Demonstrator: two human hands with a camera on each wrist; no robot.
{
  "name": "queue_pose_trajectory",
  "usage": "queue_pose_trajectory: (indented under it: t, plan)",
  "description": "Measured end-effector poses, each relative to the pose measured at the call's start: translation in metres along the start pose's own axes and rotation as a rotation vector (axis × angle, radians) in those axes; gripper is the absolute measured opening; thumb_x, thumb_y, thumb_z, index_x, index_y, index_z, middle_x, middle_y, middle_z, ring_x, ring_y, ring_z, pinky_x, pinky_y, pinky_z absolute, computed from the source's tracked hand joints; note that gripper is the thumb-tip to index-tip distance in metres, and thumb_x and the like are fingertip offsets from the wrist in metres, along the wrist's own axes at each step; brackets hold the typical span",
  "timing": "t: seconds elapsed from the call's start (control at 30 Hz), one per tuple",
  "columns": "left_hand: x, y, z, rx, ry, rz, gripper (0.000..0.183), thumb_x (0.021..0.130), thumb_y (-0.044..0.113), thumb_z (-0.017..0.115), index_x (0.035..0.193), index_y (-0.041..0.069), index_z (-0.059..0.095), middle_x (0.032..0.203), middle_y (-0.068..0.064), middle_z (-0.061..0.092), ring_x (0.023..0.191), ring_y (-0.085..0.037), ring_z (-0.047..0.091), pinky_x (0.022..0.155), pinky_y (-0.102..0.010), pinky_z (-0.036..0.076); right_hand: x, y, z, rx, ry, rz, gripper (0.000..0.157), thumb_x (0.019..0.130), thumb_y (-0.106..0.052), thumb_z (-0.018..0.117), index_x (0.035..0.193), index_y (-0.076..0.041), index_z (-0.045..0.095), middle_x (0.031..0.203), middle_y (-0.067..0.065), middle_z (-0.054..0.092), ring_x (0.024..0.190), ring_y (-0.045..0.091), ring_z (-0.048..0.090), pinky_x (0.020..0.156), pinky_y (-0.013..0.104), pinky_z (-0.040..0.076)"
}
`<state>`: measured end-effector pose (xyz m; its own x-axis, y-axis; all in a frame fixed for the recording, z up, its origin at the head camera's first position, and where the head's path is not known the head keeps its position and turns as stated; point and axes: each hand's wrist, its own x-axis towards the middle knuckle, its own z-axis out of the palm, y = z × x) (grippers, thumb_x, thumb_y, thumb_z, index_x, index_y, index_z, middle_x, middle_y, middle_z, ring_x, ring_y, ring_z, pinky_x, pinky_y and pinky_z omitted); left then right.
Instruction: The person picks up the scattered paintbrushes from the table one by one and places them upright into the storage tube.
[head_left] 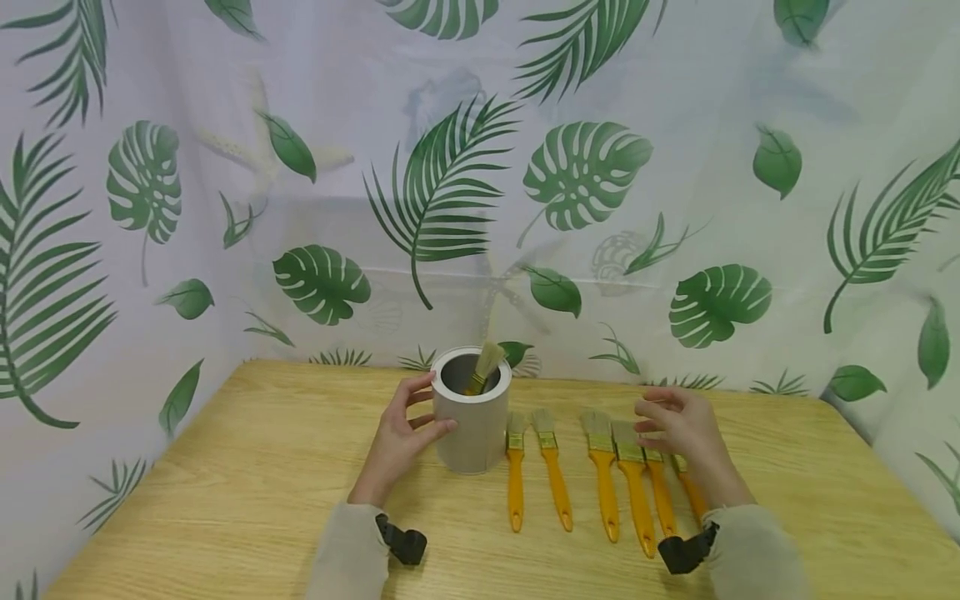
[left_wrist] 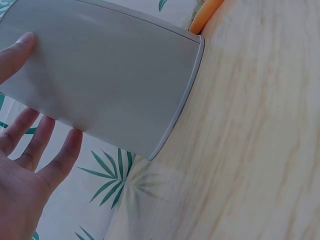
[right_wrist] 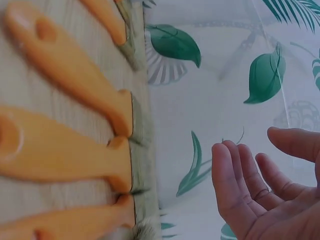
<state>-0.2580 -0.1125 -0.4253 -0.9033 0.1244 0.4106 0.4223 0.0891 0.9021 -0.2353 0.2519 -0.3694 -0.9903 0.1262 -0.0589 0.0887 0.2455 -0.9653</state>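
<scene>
A grey-white paint can (head_left: 472, 429) stands upright on the table. My left hand (head_left: 405, 429) holds it from the left, thumb on the front wall and fingertips along the side; the left wrist view shows the thumb and fingers (left_wrist: 64, 157) against the grey wall (left_wrist: 115, 75). Inside the can leans a paintbrush (head_left: 487, 360), bristles up, its handle hidden. My right hand (head_left: 682, 421) hovers over the bristle ends of the rightmost paintbrushes, fingers loosely bent and holding nothing. In the right wrist view that hand (right_wrist: 270, 195) is apart from the orange-handled paintbrushes (right_wrist: 65, 150).
Right of the can, two slimmer paintbrushes (head_left: 515, 483) lie with bristles toward the back. Several more, including a wide paintbrush (head_left: 603, 483), lie close together farther right. The wooden table (head_left: 262, 467) ends at a leaf-printed curtain (head_left: 450, 208) behind.
</scene>
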Motion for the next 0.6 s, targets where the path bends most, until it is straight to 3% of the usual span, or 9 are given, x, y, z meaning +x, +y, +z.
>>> queue_pose_trajectory:
  t: [0.3,0.6]
  plan:
    - [0.002,0.002,0.0,-0.004,0.018,-0.01,0.059,0.087,-0.005,0.077,0.139,0.002,0.049,0.145,-0.018,0.048,0.128,-0.042,0.049,0.101,-0.058,0.048,0.0,0.014,-0.025,-0.088,0.009,0.031,0.044,0.102,-0.013,0.06,0.133,0.015,0.044,0.106,0.012,0.066,0.077,0.014,0.07,0.069,0.035,0.062]
    - [-0.001,0.0,0.001,-0.005,0.015,-0.011,0.061,0.086,-0.005,0.078,0.14,0.003,0.049,0.146,-0.017,0.047,0.128,-0.041,0.049,0.1,-0.057,0.049,-0.001,0.028,-0.051,-0.087,0.009,0.082,0.047,0.103,-0.013,0.06,0.134,0.017,0.042,0.098,0.004,0.068,0.076,0.017,0.07,0.068,0.036,0.062]
